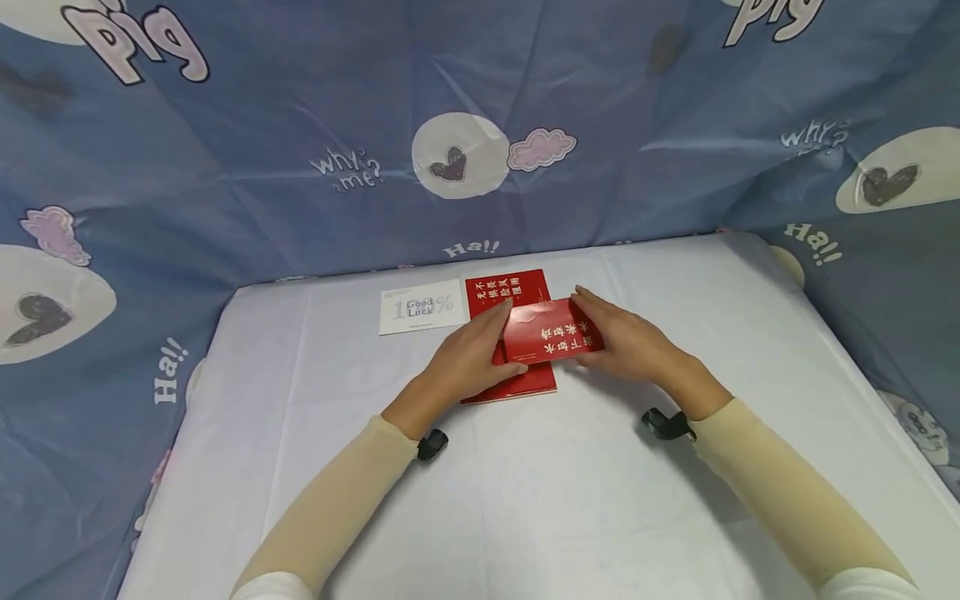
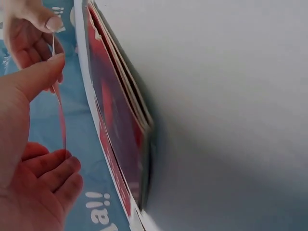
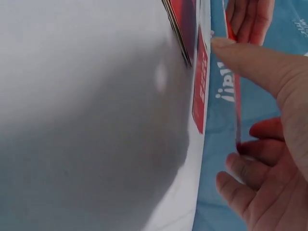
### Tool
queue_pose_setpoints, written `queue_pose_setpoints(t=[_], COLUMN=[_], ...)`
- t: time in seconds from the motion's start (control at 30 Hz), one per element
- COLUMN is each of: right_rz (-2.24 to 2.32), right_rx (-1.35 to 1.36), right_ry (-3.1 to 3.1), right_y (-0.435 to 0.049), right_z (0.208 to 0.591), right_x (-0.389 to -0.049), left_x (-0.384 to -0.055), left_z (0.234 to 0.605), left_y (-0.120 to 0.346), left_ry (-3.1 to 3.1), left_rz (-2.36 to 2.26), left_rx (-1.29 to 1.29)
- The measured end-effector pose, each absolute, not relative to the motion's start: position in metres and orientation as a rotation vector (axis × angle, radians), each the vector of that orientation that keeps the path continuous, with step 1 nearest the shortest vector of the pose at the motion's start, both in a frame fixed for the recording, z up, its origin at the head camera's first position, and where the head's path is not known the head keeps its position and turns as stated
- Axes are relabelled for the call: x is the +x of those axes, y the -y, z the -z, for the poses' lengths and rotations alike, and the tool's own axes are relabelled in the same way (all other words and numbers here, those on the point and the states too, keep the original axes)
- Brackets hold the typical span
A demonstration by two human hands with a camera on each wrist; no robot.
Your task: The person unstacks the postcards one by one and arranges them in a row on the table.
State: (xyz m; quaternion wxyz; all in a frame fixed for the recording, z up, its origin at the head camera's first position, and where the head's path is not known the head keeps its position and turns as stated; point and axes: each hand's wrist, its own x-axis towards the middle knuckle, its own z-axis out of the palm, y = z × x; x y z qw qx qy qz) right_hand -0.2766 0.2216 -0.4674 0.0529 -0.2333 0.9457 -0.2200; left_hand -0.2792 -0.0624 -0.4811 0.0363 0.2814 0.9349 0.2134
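Observation:
A red card [image 1: 553,331] with white Chinese characters is held between both hands above the table. My left hand [image 1: 472,354] pinches its left end between thumb and fingers. The right end is in my right hand [image 1: 630,340], thumb below and fingers above. Both wrist views show the card nearly edge-on, as a thin red strip [image 2: 61,120] in the left one. Below it, a stack of red cards [image 1: 525,385] lies on the table, partly covered by the left hand and held card. Another red card [image 1: 506,287] with white characters lies just behind the stack.
To the left of the red cards lies a white card [image 1: 422,307] reading "Good Luck". A white cloth covers the table [image 1: 480,500]. A blue printed curtain [image 1: 300,100] stands behind and at both sides.

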Motion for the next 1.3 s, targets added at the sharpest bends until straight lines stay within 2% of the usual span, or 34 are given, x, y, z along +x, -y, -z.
queue_pose_setpoints(t=[0.27, 0.87, 1.3], right_rz=[0.599, 0.641, 0.651], right_rx=[-0.618, -0.592, -0.486], right_ry=[-2.914, -2.902, -2.908], right_y=[-0.234, -0.256, -0.274], right_z=[0.460, 0.458, 0.459], right_x=[-0.284, -0.301, -0.320], left_x=[-0.290, -0.309, -0.338], left_z=[0.479, 0.479, 0.483], left_y=[0.038, 0.006, -0.025], left_ry=[-2.881, -2.887, -2.869], left_rz=[-0.616, -0.634, -0.620], left_rx=[0.889, 0.883, 0.837])
